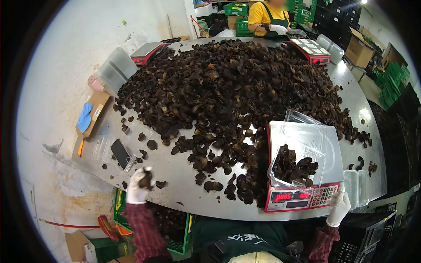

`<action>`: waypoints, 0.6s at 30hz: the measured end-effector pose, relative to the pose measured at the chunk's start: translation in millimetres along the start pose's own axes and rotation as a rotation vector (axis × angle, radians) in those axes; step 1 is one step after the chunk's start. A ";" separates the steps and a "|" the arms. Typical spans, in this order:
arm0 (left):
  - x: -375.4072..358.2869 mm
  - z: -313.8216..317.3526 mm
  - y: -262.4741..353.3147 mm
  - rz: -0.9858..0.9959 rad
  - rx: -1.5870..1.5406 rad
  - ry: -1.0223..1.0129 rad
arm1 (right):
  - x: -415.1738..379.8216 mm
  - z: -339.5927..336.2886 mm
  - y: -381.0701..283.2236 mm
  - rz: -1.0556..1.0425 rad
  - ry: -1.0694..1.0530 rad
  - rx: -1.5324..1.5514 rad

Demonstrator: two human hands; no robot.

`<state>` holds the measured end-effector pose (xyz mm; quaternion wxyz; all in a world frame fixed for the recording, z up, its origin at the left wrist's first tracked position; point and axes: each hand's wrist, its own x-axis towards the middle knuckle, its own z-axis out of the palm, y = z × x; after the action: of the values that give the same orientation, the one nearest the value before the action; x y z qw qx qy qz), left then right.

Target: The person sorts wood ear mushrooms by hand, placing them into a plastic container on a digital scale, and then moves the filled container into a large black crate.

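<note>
My left hand (137,186), in a white glove, is closed round a dark wood ear mushroom (146,179) over the table's near left edge. My right hand (339,208), also gloved, is beside the front right corner of a red and silver digital scale (331,151); its fingers look loosely apart and hold nothing visible. On the scale lies an open clear plastic box (289,117) with several wood ears (287,164) in its near part. Red digits glow on the scale's front panel (287,197). One loose wood ear (161,184) lies just right of my left hand.
A big heap of wood ears (228,83) covers the metal table (180,193). A phone (120,153) and cardboard piece (97,115) lie left. Clear boxes (356,186) are at right. A green crate (187,236) stands below. Across the table works a person (268,19).
</note>
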<state>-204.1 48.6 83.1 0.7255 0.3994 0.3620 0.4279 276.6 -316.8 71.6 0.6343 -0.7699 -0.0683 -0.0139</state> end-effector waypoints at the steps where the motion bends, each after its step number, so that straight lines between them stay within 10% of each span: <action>1: -4.7 -34.3 8.8 0.035 0.177 0.020 | 0.6 -0.2 0.1 0.002 -0.001 -0.001; 6: -20.1 -53.2 14.2 0.420 1.737 0.445 | 4.6 3.3 4.9 -0.048 -0.012 -0.059; 8: -0.2 -7.8 -6.7 0.528 1.321 0.263 | 3.4 7.8 4.2 -0.094 -0.034 -0.069; 18: 72.8 127.9 -142.1 0.618 1.448 -0.323 | -19.3 34.5 -21.9 -0.088 -0.302 -0.256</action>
<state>-19.0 35.7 -3.0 0.1784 0.9099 0.3132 0.2052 252.5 -280.7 84.1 0.5126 -0.8339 -0.1937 0.0656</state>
